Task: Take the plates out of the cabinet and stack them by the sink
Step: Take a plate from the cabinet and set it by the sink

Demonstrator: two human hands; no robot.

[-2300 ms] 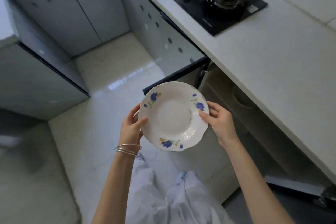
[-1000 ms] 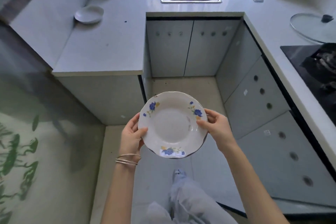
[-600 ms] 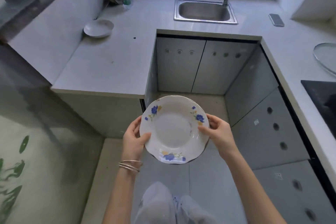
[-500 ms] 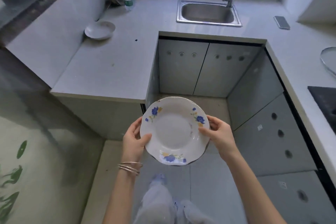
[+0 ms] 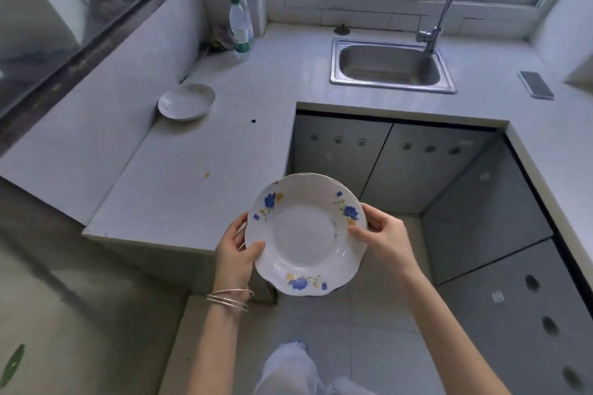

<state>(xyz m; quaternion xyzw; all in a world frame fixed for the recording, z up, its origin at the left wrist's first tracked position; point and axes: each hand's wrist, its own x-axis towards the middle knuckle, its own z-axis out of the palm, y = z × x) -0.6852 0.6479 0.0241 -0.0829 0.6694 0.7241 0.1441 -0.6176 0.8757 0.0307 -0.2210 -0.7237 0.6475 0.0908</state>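
A white flowered plate [image 5: 305, 234] with blue blossoms on its scalloped rim is held in mid-air over the floor, in front of the desk [image 5: 179, 176] corner. It is gripped at its left edge by the left hand [image 5: 236, 252], thumb laid on the rim and fingers curled underneath, and at its right edge by the right hand [image 5: 386, 239] in the same way. Thin bangles [image 5: 229, 298] are worn on the left wrist. Further off, a second white plate [image 5: 186, 102] is seen lying on the desk by the left wall, well apart from the sink [image 5: 391, 66]. Two bottles [image 5: 240, 27] are stood in the far corner, and a phone [image 5: 535, 84] is laid right of the sink.
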